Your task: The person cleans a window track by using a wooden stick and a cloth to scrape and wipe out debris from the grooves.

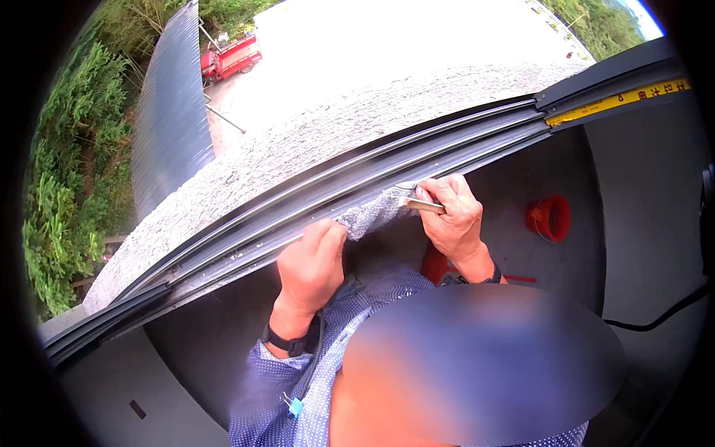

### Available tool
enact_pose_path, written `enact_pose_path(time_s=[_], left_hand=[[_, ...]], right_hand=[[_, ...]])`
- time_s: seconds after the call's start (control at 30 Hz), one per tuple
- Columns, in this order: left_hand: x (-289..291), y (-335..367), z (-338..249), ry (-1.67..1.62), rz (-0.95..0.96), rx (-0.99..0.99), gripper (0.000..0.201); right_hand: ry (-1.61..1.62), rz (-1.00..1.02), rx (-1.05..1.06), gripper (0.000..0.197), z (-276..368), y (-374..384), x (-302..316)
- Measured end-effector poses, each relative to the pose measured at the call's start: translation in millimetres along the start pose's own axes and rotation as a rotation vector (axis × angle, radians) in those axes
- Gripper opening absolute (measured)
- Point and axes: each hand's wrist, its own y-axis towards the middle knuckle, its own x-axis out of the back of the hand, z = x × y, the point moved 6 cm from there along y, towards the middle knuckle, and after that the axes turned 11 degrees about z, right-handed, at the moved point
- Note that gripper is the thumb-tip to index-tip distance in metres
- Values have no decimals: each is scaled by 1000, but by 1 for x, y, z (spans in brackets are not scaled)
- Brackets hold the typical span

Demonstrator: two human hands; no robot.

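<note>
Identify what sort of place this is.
Probably an upper-floor room at an open window: metal window track along the edge, red vehicle on the ground outside, seen from above, and a red bucket inside.

Dark printed characters (665, 89) run along a yellow strip (581, 114) on the dark frame (596, 79).

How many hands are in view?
2: the left hand at the left end of the grey cloth, and the right hand at its right end, gripping a flat tool.
</note>
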Motion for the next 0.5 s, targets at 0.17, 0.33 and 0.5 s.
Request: enact_pose_path(time_s=[0.17, 0.33, 0.5], left_hand=[[-3, 5, -1, -32, 7, 3, 28], [-2, 6, 0, -26, -2, 38, 32], [2, 5, 3, -33, 13, 27, 34]], right_hand=[[15, 129, -43, 15, 2, 12, 10], [87, 186, -128, 10, 11, 23, 6], [39, 174, -53, 11, 22, 16, -4]])
